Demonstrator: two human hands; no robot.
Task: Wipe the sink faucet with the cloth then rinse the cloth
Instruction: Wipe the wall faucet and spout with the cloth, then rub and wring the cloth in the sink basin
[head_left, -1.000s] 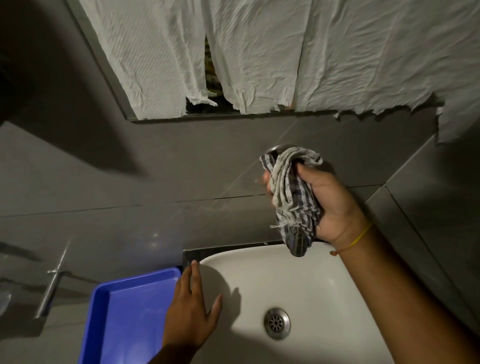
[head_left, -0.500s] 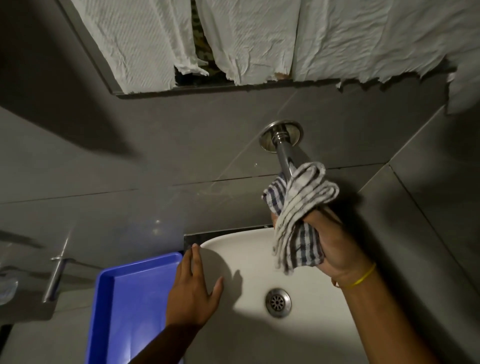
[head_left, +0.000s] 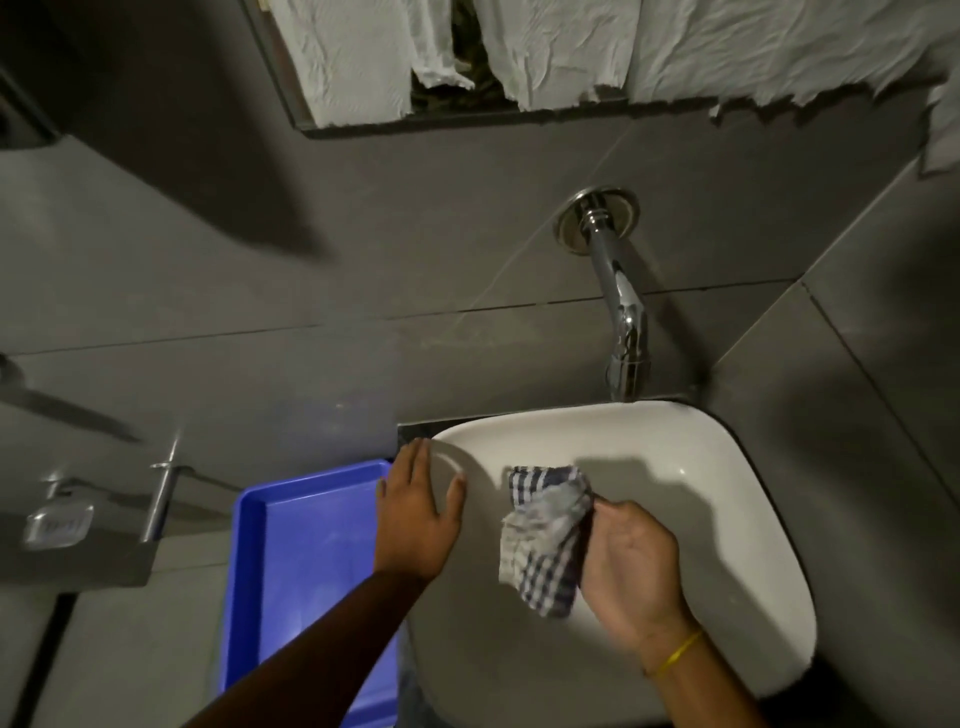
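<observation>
Gripping checked cloth (head_left: 545, 540) over basin (head_left: 727, 467): right hand (head_left: 631, 569) clenched, cloth hung leftward from fingers; left hand (head_left: 418, 514) flat, unclenched, on basin's left rim.

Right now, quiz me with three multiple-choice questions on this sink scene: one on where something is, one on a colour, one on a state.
1. Where is the checked cloth?
A. Wrapped around the faucet
B. In the right hand, over the basin
C. Lying in the tray

2. What colour is the tray left of the sink?
A. Blue
B. Red
C. White

3. What is the left hand doing?
A. Gripping the cloth
B. Turning the faucet
C. Resting flat on the sink's rim

Answers:
1 B: the right hand bunches the cloth above the white basin, clear of the faucet.
2 A: the tray is plainly blue.
3 C: its fingers lie spread on the rim, holding nothing.
</observation>
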